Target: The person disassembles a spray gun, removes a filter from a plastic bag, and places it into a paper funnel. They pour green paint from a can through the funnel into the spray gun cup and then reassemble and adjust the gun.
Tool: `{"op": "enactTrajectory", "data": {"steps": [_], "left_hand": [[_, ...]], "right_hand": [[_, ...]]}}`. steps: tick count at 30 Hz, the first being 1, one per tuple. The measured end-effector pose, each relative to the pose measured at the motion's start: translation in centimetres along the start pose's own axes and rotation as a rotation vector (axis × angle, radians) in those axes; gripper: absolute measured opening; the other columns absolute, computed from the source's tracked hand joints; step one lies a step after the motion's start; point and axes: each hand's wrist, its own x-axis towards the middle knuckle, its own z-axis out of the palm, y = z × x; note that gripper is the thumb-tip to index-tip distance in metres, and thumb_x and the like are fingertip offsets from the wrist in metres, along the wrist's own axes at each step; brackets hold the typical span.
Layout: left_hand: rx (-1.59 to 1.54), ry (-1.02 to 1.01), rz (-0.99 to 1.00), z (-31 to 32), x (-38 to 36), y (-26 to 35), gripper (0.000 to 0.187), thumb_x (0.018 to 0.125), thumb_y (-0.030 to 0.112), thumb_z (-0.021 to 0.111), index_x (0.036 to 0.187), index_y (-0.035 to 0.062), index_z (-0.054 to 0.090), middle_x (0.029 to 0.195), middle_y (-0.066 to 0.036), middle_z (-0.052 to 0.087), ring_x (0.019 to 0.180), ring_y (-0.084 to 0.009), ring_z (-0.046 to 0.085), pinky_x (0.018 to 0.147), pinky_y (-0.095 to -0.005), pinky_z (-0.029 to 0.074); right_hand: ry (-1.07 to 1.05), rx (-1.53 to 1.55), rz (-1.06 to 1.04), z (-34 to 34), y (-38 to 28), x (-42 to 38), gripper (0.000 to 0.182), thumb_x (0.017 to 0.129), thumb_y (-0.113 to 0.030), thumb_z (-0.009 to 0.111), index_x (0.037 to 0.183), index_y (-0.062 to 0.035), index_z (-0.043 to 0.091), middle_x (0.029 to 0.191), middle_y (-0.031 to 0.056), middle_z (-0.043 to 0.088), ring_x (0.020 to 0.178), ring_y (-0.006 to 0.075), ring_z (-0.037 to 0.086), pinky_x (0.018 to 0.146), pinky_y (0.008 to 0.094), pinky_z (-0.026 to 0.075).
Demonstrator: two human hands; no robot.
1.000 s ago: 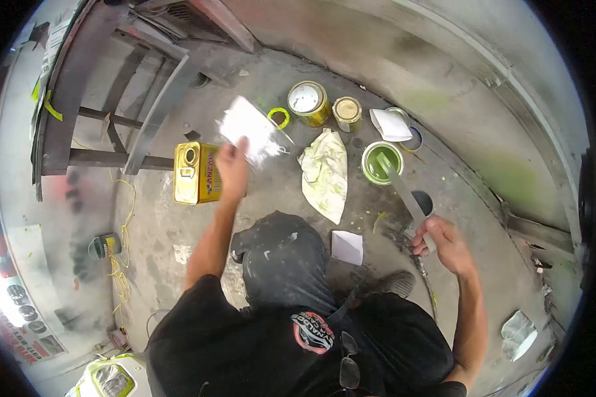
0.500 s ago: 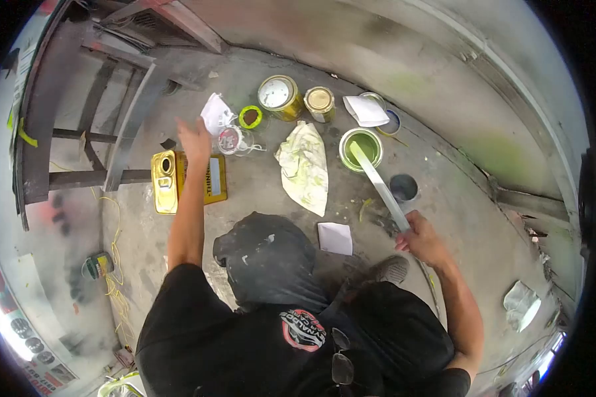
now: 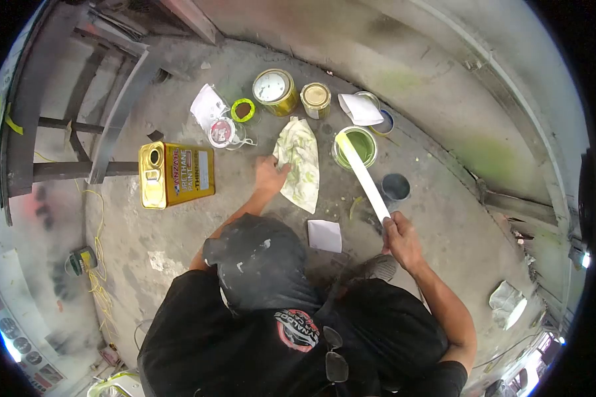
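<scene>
My right hand (image 3: 402,239) grips the lower end of a long flat stick (image 3: 367,178), whose green-coated tip rests at the open can of green paint (image 3: 356,147). My left hand (image 3: 270,176) is at the left edge of a green-stained cloth (image 3: 300,165) on the floor, fingers apart, with nothing visibly gripped. A yellow thinner tin (image 3: 177,175) stands to its left. Near my right hand is a dark cup (image 3: 396,187). A folded white sheet (image 3: 324,236) lies between my hands, close to my knee.
A large can (image 3: 275,91) and a smaller can (image 3: 316,99) stand by the wall. Left of them are a green-rimmed roll (image 3: 243,110), a small tub (image 3: 222,132) and white paper (image 3: 208,106). Another paper (image 3: 359,109) covers lids at right. A metal frame (image 3: 122,116) stands left.
My left hand has moved from above the thinner tin rightward and down to the cloth. My right hand still holds the stick, slightly shifted. The whole view has shifted a little.
</scene>
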Motion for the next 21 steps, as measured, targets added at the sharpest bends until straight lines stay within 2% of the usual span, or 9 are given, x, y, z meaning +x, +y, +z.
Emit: {"op": "enactTrajectory", "data": {"steps": [2,5,8,11,14,17,21], "left_hand": [[0.008,0.011,0.031,2.3,0.7,-2.5,0.046,0.082,0.035,0.077,0.103,-0.0038,0.065,0.109,-0.025,0.062,0.094,-0.039,0.061,0.084,-0.0447,0.05],[-0.303,-0.126,-0.25,-0.8,0.0,0.2,0.037,0.089,0.028,0.071,0.108,-0.0028,0.065,0.109,-0.022,0.066,0.103,-0.0317,0.064,0.089,-0.0456,0.051],[-1.408,-0.31,-0.447,-1.6,-0.7,0.3,0.041,0.096,0.024,0.06,0.129,0.0005,0.058,0.128,-0.017,0.064,0.118,-0.0319,0.061,0.103,-0.0463,0.048],[-1.761,-0.589,-0.518,-4.5,-1.4,2.5,0.047,0.1,0.022,0.052,0.142,0.0016,0.047,0.141,-0.012,0.058,0.129,-0.0298,0.056,0.113,-0.0466,0.042],[-2.072,-0.599,-0.588,-5.0,-1.9,2.9,0.046,0.102,0.025,0.051,0.142,0.0018,0.049,0.141,-0.014,0.058,0.129,-0.0282,0.057,0.114,-0.0466,0.041],[-1.782,-0.513,-0.574,0.8,-1.8,-1.2,0.048,0.105,0.031,0.049,0.144,0.003,0.048,0.142,-0.013,0.057,0.131,-0.0275,0.055,0.116,-0.047,0.039],[-1.736,-0.624,-0.658,1.3,-3.1,0.6,0.048,0.107,0.035,0.046,0.145,0.0056,0.047,0.144,-0.014,0.055,0.134,-0.0264,0.052,0.116,-0.0463,0.039]], "right_hand": [[-0.032,-0.022,-0.022,0.9,-0.5,0.2,0.024,0.103,-0.023,0.05,0.095,-0.0005,0.054,0.062,0.0057,0.052,0.048,0.0161,0.055,0.046,0.0327,0.047],[-0.091,-0.075,-0.075,3.2,0.6,2.1,0.025,0.103,-0.024,0.049,0.101,0.0003,0.056,0.064,0.0095,0.056,0.048,0.019,0.057,0.047,0.0358,0.047],[-0.151,-0.066,-0.145,6.1,2.2,4.9,0.026,0.101,-0.022,0.048,0.1,0.0027,0.056,0.066,0.0111,0.058,0.047,0.021,0.058,0.046,0.0366,0.048],[-0.251,0.012,0.022,7.8,-1.2,5.4,0.027,0.1,-0.02,0.047,0.097,0.0054,0.056,0.066,0.0125,0.057,0.046,0.0222,0.058,0.044,0.0371,0.049],[-0.283,0.073,0.057,9.5,-1.4,6.5,0.027,0.099,-0.019,0.048,0.095,0.0069,0.055,0.066,0.0131,0.056,0.044,0.0221,0.058,0.042,0.0371,0.05],[-0.331,0.101,0.049,10.2,-1.5,6.9,0.026,0.098,-0.018,0.049,0.096,0.0063,0.056,0.066,0.0124,0.056,0.044,0.0209,0.057,0.04,0.0367,0.048],[-0.341,0.156,0.1,11.1,-1.2,6.9,0.028,0.099,-0.02,0.048,0.097,0.0063,0.056,0.067,0.0128,0.058,0.046,0.0224,0.06,0.041,0.0372,0.049]]}}
